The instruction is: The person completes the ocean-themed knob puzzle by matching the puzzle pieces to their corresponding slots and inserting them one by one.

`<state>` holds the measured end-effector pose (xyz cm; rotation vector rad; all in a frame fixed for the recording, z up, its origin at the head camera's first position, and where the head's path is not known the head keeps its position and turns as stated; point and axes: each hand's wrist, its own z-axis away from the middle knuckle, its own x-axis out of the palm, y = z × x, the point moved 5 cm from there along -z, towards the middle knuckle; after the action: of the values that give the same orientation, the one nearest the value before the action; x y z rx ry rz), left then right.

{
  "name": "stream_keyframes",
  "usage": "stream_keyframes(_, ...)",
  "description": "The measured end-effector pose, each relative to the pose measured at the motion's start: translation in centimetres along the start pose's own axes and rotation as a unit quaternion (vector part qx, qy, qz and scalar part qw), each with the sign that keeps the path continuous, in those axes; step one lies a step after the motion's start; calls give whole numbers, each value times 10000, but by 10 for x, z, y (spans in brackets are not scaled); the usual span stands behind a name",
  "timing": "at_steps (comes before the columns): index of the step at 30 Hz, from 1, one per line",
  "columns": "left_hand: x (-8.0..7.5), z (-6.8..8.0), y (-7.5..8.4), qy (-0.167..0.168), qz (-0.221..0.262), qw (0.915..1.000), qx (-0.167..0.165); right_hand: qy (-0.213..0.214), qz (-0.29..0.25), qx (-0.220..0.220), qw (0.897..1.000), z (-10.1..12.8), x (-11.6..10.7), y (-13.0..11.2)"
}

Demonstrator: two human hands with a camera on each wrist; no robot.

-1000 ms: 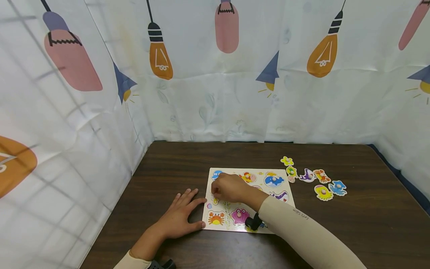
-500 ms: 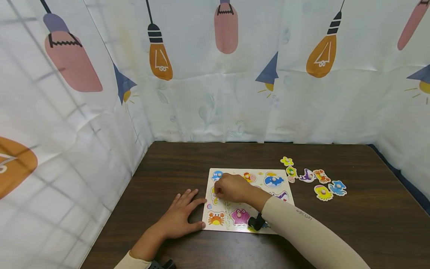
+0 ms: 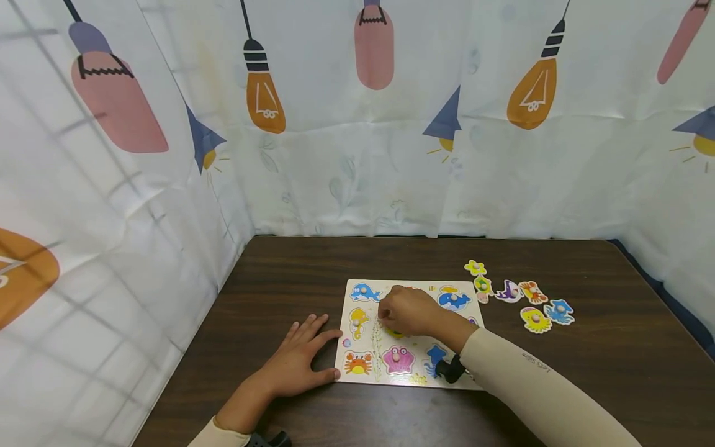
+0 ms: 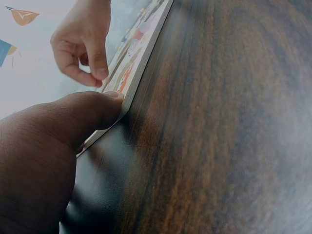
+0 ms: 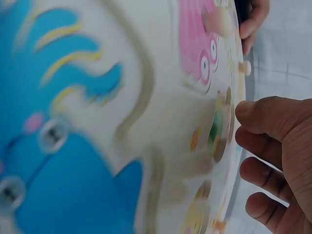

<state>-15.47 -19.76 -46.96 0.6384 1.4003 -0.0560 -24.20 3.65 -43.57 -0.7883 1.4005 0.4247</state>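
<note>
Your right hand (image 3: 409,310) has shifted right from the board's left column toward its centre; the yellow seahorse piece (image 3: 358,322) it covered a second ago now sits exposed in its slot, so I judge that piece placed and the hand onto the next spot. Its fingers (image 5: 273,122) are curled together above the middle of the white wooden peg-puzzle board (image 3: 385,366); whether they pinch a knob cannot be told from these views, though a yellow-green shape shows just under the hand. Your left hand (image 3: 296,360) lies flat on the dark brown wooden table (image 3: 558,385), fingers spread, thumb (image 4: 97,109) pressed against the board's left edge, steadying it as before. The board lies flat at the table's centre, near your edge. Count on the board: six pieces visible, namely a blue whale top left, the seahorse, an orange crab, a pink shell, a blue figure at the bottom, and a blue piece top right; others are hidden by the hand. Loose pieces (image 3: 516,295) on the table right of the board: six, in a cluster, well apart from both hands.
</note>
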Motion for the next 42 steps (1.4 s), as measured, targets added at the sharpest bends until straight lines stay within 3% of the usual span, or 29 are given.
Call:
stream_keyframes(12,0,2,-1,-10,48,10000,-35,-20,-184,454,9988,24,-6,24)
stream_keyframes(25,-1,1,0,-20,15,10000,-14,52,-178,1046,9943,53,-28,60)
stream_keyframes(32,-1,0,0,-42,43,10000,-24,296,-70,1034,9942,70,-36,83)
stream_keyframes(42,-1,0,0,-66,16,10000,-16,443,-56,1348,9899,91,-45,112)
